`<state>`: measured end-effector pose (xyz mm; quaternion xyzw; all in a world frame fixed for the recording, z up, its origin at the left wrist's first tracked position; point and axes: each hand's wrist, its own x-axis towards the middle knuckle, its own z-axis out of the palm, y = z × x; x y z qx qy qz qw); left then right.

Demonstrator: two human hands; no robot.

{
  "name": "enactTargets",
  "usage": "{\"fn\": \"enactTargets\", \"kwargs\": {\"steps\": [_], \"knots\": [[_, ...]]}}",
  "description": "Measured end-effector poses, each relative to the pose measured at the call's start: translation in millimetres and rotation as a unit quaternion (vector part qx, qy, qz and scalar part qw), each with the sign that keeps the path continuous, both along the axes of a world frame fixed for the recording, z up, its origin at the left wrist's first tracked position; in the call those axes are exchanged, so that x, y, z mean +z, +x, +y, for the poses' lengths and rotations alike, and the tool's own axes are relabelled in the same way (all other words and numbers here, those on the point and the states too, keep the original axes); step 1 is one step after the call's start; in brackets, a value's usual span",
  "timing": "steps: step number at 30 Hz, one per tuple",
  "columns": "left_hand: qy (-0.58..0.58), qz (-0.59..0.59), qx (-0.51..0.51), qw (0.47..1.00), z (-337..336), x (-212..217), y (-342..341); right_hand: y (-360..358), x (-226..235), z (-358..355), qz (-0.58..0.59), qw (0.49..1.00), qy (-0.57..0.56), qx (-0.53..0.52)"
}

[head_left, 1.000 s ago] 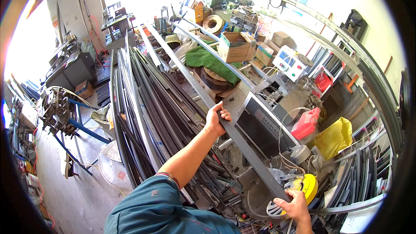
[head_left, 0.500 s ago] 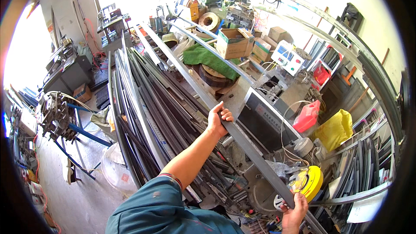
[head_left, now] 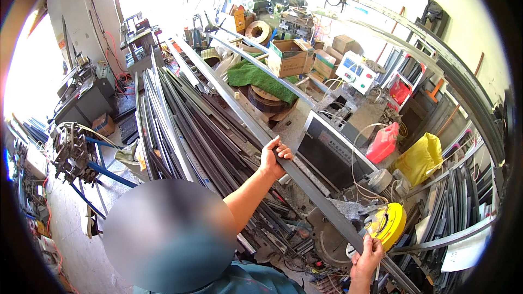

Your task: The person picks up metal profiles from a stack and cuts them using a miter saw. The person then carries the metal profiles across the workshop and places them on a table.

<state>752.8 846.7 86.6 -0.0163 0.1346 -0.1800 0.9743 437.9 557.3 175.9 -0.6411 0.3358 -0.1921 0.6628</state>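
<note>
A long, straight dark grey metal profile (head_left: 321, 198) slants across the view from the far left down to the lower right. Around its middle, my left hand (head_left: 275, 157) is closed with the thumb on top. Nearer the low end, my right hand (head_left: 368, 257) grips the same profile between thumb and fingers. Just beyond the right hand is a saw with a round yellow guard (head_left: 388, 226); the profile passes over its grey round base (head_left: 327, 242). Part of my left upper arm and shoulder lies behind a blurred patch.
A pile of long dark profiles (head_left: 188, 122) lies left of the bar. Beyond it stand a black-fronted machine (head_left: 332, 149), a red jug (head_left: 383, 142), a yellow sack (head_left: 418, 157) and a cardboard box (head_left: 290, 59). More strips (head_left: 463, 212) lean at the right.
My left hand sits slightly lower in view and my right hand slightly higher. Both keep hold of the metal profile. The whole view has shifted a little.
</note>
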Motion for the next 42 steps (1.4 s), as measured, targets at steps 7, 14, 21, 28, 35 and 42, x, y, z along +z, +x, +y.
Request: {"fn": "enactTargets", "kwargs": {"steps": [7,14,21,28,35,42], "knots": [[0.719,0.048,0.086,0.687,19,12,-14,-3,-24,-3,-0.034,0.999,0.004,-0.041],[0.700,-0.680,-0.101,0.195,-27,101,-66,-6,-40,-16,-0.019,0.999,0.012,-0.036],[0.661,-0.724,-0.195,0.010,-95,77,-86,-6,-37,-3,-0.085,0.991,-0.013,-0.104],[0.665,-0.724,-0.178,0.028,-113,67,-75,-18,-61,2,-0.169,0.971,-0.080,-0.147],[0.681,-0.714,-0.157,0.042,-124,70,-74,-18,-63,-7,-0.101,0.971,-0.159,-0.144],[0.670,-0.727,-0.142,0.038,-137,56,-65,-7,-66,-9,-0.092,0.961,-0.182,-0.187]]}}
